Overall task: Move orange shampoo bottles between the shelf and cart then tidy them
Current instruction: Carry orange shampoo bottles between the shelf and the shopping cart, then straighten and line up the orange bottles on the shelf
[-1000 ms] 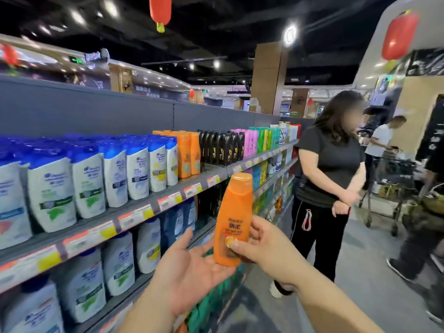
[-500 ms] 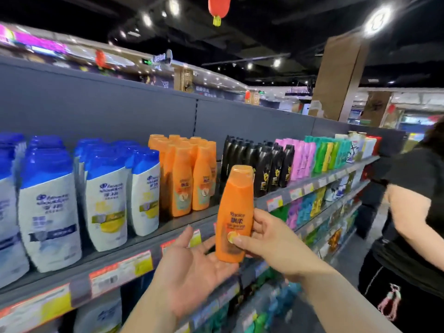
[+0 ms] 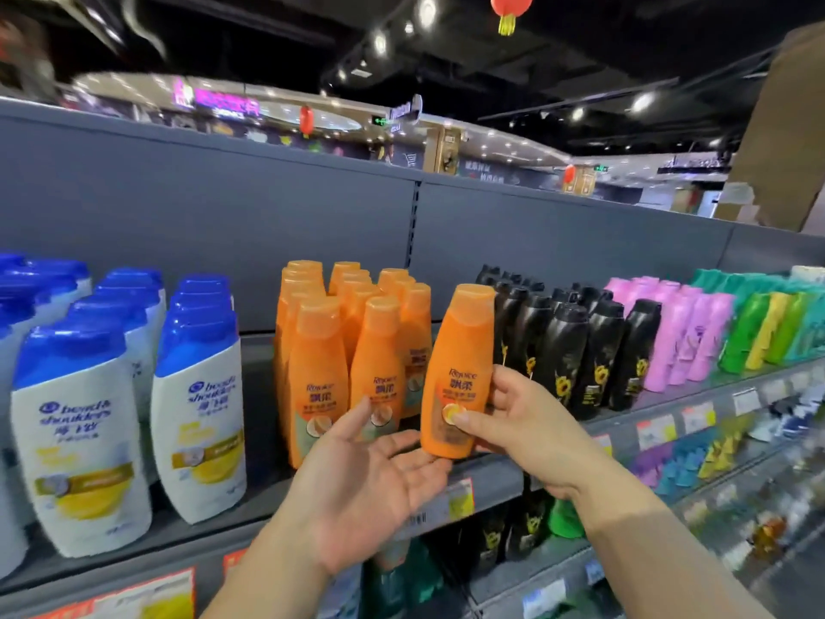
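Fingers of the right hand were clamped round an orange bottle, upright at frame centre. Left hand lay open, palm up, fingertips touching its base. Shelf gap lay directly behind, between the orange row and black bottles; right hand nearer

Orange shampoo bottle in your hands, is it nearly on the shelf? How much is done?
Done: a group of orange bottles already stands on the shelf. In hand: the right hand grips one orange bottle upright beside the black bottles, with the open left hand under its base. Left: setting it down and tidying. No cart is in view.
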Demonstrator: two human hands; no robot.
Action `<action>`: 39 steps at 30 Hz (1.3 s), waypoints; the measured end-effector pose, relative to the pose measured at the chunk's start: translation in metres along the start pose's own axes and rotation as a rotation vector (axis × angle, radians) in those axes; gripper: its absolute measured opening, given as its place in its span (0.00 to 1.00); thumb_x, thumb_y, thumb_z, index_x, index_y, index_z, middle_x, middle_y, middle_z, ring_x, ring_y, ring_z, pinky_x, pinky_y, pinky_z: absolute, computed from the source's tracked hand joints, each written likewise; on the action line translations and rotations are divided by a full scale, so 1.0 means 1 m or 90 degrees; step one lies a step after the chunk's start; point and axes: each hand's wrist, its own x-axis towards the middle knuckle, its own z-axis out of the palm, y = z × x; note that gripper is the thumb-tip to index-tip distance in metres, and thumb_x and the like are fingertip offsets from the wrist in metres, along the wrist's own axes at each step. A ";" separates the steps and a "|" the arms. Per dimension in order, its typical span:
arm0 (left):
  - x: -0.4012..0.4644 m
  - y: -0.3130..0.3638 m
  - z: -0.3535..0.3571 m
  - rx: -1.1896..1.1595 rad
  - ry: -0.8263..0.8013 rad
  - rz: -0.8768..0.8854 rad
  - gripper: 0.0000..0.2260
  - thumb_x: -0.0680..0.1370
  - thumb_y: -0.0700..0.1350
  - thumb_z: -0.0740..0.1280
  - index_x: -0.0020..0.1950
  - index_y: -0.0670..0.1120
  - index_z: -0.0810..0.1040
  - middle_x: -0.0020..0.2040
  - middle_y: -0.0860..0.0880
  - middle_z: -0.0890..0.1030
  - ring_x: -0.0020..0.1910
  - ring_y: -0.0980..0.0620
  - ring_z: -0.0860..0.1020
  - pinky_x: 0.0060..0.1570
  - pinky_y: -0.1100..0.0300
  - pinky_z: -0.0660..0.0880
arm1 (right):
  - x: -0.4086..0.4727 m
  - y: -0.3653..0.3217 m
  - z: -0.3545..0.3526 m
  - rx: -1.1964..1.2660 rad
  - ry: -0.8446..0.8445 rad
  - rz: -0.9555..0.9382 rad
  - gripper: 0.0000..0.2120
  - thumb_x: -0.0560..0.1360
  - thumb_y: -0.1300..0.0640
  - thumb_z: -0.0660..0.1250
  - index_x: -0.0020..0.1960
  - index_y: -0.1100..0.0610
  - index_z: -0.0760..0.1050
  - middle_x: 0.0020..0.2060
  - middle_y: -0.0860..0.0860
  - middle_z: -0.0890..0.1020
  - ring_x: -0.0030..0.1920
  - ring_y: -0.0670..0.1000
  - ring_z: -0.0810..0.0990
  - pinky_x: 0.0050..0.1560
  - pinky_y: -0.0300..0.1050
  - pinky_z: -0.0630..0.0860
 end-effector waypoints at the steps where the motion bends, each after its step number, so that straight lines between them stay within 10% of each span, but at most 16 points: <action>1: 0.000 0.000 0.000 0.006 0.024 0.016 0.37 0.76 0.59 0.62 0.73 0.32 0.62 0.67 0.27 0.72 0.68 0.31 0.71 0.68 0.42 0.67 | 0.007 0.003 -0.002 -0.005 -0.012 -0.001 0.16 0.72 0.59 0.72 0.57 0.47 0.75 0.48 0.44 0.86 0.48 0.44 0.85 0.42 0.40 0.78; 8: -0.010 -0.008 0.004 -0.034 0.119 0.102 0.38 0.76 0.58 0.63 0.74 0.31 0.58 0.71 0.26 0.66 0.69 0.30 0.68 0.68 0.41 0.67 | 0.045 0.035 -0.002 0.027 -0.094 0.014 0.19 0.71 0.59 0.73 0.58 0.48 0.71 0.52 0.46 0.85 0.53 0.47 0.84 0.54 0.51 0.81; 24: -0.033 -0.027 0.012 -0.031 0.187 0.175 0.35 0.69 0.54 0.67 0.65 0.29 0.68 0.61 0.27 0.76 0.63 0.32 0.76 0.57 0.43 0.76 | 0.066 0.046 -0.012 0.004 -0.141 -0.015 0.24 0.70 0.56 0.74 0.63 0.50 0.70 0.53 0.45 0.83 0.51 0.43 0.82 0.46 0.42 0.79; 27: -0.047 -0.025 0.021 0.008 0.171 0.219 0.30 0.71 0.54 0.66 0.64 0.33 0.71 0.60 0.30 0.79 0.62 0.36 0.78 0.54 0.44 0.77 | 0.053 0.026 -0.013 -0.048 0.002 -0.075 0.24 0.68 0.53 0.76 0.60 0.48 0.70 0.53 0.43 0.79 0.51 0.44 0.80 0.47 0.39 0.77; 30: -0.071 0.000 0.055 0.284 0.229 0.464 0.14 0.76 0.50 0.65 0.56 0.43 0.77 0.50 0.40 0.84 0.46 0.45 0.84 0.47 0.49 0.80 | 0.037 -0.029 -0.016 -0.076 0.203 -0.285 0.13 0.70 0.51 0.73 0.52 0.47 0.73 0.45 0.41 0.78 0.45 0.40 0.78 0.45 0.36 0.74; 33: -0.084 0.050 0.093 0.928 0.549 0.722 0.12 0.78 0.52 0.67 0.60 0.54 0.78 0.53 0.53 0.82 0.48 0.57 0.80 0.49 0.57 0.76 | 0.047 -0.082 -0.010 -0.263 0.161 -0.410 0.12 0.73 0.46 0.69 0.56 0.45 0.75 0.49 0.42 0.80 0.53 0.45 0.76 0.54 0.43 0.73; 35: -0.078 0.083 0.104 1.260 0.650 0.647 0.19 0.76 0.56 0.67 0.66 0.53 0.75 0.58 0.55 0.79 0.52 0.58 0.76 0.51 0.59 0.73 | 0.064 -0.100 0.001 -0.477 0.085 -0.388 0.19 0.72 0.38 0.65 0.62 0.40 0.72 0.56 0.43 0.79 0.62 0.50 0.72 0.63 0.56 0.66; 39: -0.058 0.116 0.100 1.447 0.588 0.406 0.19 0.74 0.59 0.68 0.62 0.53 0.79 0.56 0.53 0.81 0.53 0.55 0.78 0.52 0.57 0.76 | 0.084 -0.100 0.016 -0.652 -0.058 -0.325 0.23 0.72 0.33 0.61 0.64 0.38 0.71 0.58 0.43 0.79 0.65 0.53 0.70 0.69 0.60 0.58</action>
